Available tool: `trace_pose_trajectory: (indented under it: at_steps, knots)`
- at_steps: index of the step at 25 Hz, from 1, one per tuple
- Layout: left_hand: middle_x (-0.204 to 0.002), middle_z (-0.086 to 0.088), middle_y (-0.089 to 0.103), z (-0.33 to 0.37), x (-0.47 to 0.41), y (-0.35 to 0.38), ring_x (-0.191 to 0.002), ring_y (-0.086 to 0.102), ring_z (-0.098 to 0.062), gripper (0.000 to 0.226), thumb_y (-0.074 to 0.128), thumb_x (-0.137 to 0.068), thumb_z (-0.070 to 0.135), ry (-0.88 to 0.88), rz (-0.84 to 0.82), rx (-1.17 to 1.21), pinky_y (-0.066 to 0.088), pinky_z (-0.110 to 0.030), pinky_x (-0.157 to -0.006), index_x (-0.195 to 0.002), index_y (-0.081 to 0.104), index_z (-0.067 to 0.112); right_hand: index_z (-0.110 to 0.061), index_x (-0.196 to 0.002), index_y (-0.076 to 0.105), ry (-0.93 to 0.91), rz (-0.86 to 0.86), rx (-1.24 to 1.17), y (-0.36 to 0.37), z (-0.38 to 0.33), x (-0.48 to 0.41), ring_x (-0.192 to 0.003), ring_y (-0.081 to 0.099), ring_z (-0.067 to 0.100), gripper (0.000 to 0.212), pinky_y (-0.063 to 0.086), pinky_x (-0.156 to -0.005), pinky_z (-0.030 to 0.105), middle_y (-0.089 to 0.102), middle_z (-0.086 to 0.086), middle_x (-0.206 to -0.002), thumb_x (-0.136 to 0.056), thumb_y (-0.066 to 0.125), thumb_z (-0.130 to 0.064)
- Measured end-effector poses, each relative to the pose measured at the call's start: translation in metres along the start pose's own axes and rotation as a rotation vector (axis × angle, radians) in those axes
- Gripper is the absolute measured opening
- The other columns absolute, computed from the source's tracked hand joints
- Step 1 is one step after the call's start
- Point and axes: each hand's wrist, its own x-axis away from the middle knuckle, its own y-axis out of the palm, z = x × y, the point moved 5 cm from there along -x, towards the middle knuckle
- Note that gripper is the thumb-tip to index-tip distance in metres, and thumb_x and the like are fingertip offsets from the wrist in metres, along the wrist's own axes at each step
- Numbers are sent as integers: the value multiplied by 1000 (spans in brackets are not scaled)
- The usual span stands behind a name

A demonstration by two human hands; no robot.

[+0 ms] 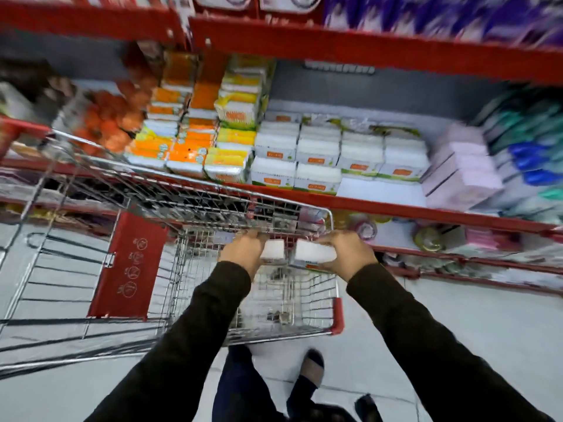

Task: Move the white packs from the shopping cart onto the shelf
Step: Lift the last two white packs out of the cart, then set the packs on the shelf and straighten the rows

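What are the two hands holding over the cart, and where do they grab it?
Each hand holds one white pack. The left hand grips the left pack at its left end; the right hand grips the right pack at its right end.

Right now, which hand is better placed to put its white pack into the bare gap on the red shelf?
Right hand: its white pack sits nearer the bare gap on the red shelf; left hand is farther.
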Motion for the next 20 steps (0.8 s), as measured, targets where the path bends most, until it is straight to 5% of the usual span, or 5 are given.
trace_pose_trajectory:
  at_steps: [9, 15, 20]
  knots:
    - [-135, -8, 48, 161, -45, -119, -122, 53, -29, 49, 61, -87, 0, 233, 343, 4, 57, -40, -92, -134, 55, 13, -23, -122, 68, 224, 384, 111, -159, 125, 20, -114, 62, 28, 52, 50, -94, 34, 68, 8, -122, -72, 83, -18]
    - [-129, -16, 48, 227, -114, -148, -118, 53, -32, 43, 52, -86, -13, 244, 357, -107, 58, -43, -87, -126, 57, 1, -25, -125, 66, 277, 343, 207, -176, 173, -30, -113, 62, 31, 54, 52, -94, 38, 66, 11, -121, -75, 80, -12]
    - [-130, -18, 48, 231, -151, -124, -118, 53, -34, 39, 46, -90, -14, 199, 216, -165, 57, -45, -88, -126, 58, -4, -22, -125, 66, 240, 248, 201, -156, 184, -64, -115, 63, 32, 50, 54, -95, 40, 66, 10, -124, -79, 76, -6]
